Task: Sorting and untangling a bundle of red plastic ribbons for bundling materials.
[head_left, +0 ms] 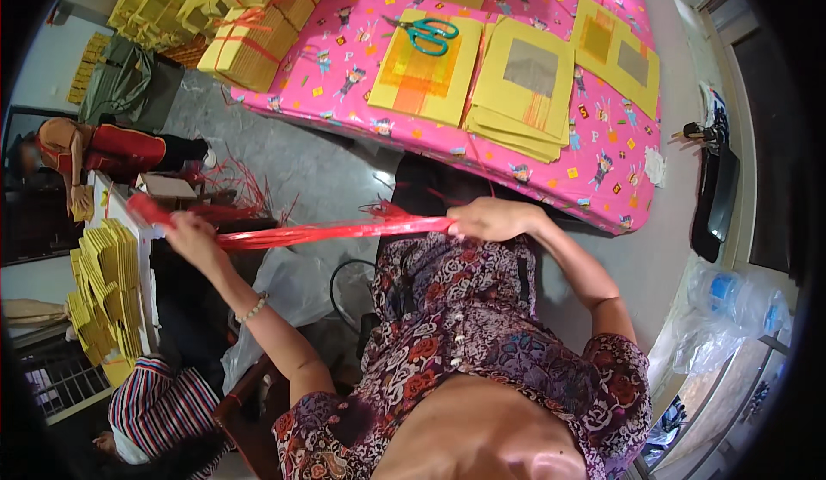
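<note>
A bundle of shiny red plastic strips [331, 232] is stretched across my front, from one hand to the other. My right hand [492, 219] is closed round its right end, with the fingers wrapped over the strips. Toward the left, my left hand [191, 237] is closed on the other end and slightly smeared by motion. A thick red end [148, 209] of the bundle sticks out beyond it. Ahead, teal-handled scissors [429, 36] lie on a stack of yellow paper [390, 93] with an orange panel. Beside it sits another yellow paper stack [486, 127] with a grey panel.
A table with a pink patterned cover [344, 106] stands ahead, bearing tied yellow paper bundles [249, 48]. Loose red strips [245, 183] hang at left. Two people work there, one in a red vest [129, 148], one in a striped top [163, 403], near yellow stacks [107, 286].
</note>
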